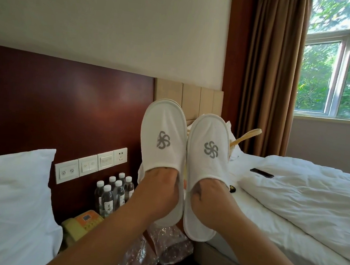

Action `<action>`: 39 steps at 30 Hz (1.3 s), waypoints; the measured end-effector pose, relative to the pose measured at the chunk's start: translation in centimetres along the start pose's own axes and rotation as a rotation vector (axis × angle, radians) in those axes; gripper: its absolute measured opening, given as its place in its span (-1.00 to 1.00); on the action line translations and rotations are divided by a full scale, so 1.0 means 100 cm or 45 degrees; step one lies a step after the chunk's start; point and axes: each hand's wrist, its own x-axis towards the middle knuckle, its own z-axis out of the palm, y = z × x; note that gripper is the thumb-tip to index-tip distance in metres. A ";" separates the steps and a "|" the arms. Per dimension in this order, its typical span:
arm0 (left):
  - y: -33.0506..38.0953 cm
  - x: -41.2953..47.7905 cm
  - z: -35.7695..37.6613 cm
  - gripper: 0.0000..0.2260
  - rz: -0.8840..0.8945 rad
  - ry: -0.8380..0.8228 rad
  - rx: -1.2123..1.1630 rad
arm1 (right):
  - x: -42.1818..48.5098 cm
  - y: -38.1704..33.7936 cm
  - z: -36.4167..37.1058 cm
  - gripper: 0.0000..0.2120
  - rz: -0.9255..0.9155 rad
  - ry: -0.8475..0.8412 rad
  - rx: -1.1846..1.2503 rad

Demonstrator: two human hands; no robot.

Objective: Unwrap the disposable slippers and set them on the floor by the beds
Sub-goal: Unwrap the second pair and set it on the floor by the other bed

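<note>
Two white disposable slippers with grey pinwheel logos are raised toes-up in front of me, above the gap between the beds. My left hand (160, 186) is pushed into the left slipper (163, 131), and a second rim shows just behind its toe. My right hand (208, 195) is pushed into the right slipper (210, 140). The fingers of both hands are hidden inside the uppers. Crumpled clear plastic wrappers (169, 245) lie below my forearms on the nightstand.
Several water bottles (112, 194) and a telephone (82, 223) stand on the nightstand under a switch panel (89, 164). A pillow (9, 202) lies on the left. The right bed (290, 207) carries a rumpled duvet, a black device (261, 173) and a bag with pale handles (246, 137).
</note>
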 end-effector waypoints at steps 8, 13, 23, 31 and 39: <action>-0.002 0.008 -0.008 -0.86 -0.024 -0.115 -0.055 | 0.002 0.009 -0.005 -0.83 -0.005 -0.002 -0.031; -0.006 0.012 -0.010 -0.79 -0.081 -0.639 0.292 | 0.011 0.012 -0.008 -0.83 0.197 -0.297 -0.353; 0.001 0.009 -0.002 -0.92 0.094 -0.550 0.525 | 0.010 0.020 0.000 -0.82 0.251 -0.256 -0.397; -0.002 0.035 0.038 -0.66 -0.825 -0.986 0.268 | 0.003 0.017 0.002 -0.86 0.105 0.029 -0.214; -0.006 0.013 0.039 -0.51 -0.649 -0.633 0.162 | 0.003 0.025 0.003 -0.79 0.177 -0.011 -0.209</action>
